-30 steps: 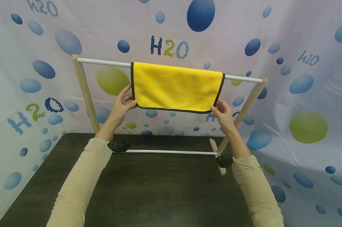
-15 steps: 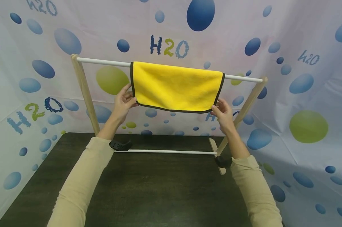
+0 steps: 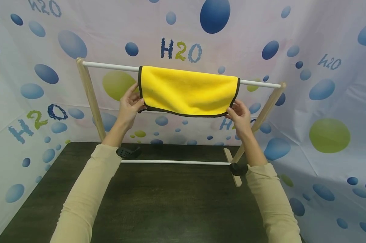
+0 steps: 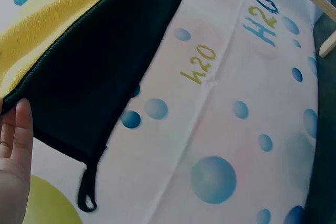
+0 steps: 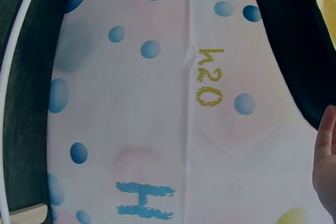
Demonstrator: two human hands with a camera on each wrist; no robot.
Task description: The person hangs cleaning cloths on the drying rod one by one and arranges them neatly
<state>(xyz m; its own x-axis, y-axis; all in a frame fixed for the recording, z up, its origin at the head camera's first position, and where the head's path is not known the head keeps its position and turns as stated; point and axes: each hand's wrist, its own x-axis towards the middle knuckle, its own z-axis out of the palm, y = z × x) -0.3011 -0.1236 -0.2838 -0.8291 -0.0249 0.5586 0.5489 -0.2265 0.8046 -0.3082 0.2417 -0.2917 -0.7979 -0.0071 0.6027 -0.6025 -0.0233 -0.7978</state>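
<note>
**Lower Hem of Yellow Cloth Raised at Both Corners**

Lifted a little since a second ago: bottom edge of the yellow cloth (image 3: 187, 91), now bowing upward at both ends instead of hanging flat. Both hands likewise higher than before, wrists closer to the top rail (image 3: 110, 66).

Draped over that white top rail of a wooden rack (image 3: 88, 94), near the middle of the span, with the front flap facing the camera and dark trim along its edges. From the left wrist view, dark underside of the cloth (image 4: 105, 61) showing, with a small hanging loop (image 4: 86, 192) dangling at the corner.

Left hand (image 3: 129, 106) pinching the lower left corner, thumb in front and fingers behind the fabric. Right hand (image 3: 239, 116) pinching the lower right corner in the same manner. Only a sliver of each hand visible in the wrist views, beside the dark fabric.

Below: lower white rail (image 3: 177, 162) of the rack, resting on a dark tabletop (image 3: 171, 202). Beige sleeves (image 3: 85, 195) on both forearms. All around: a white backdrop (image 3: 262, 27) printed with blue and green bubbles and "H2O" lettering.
</note>
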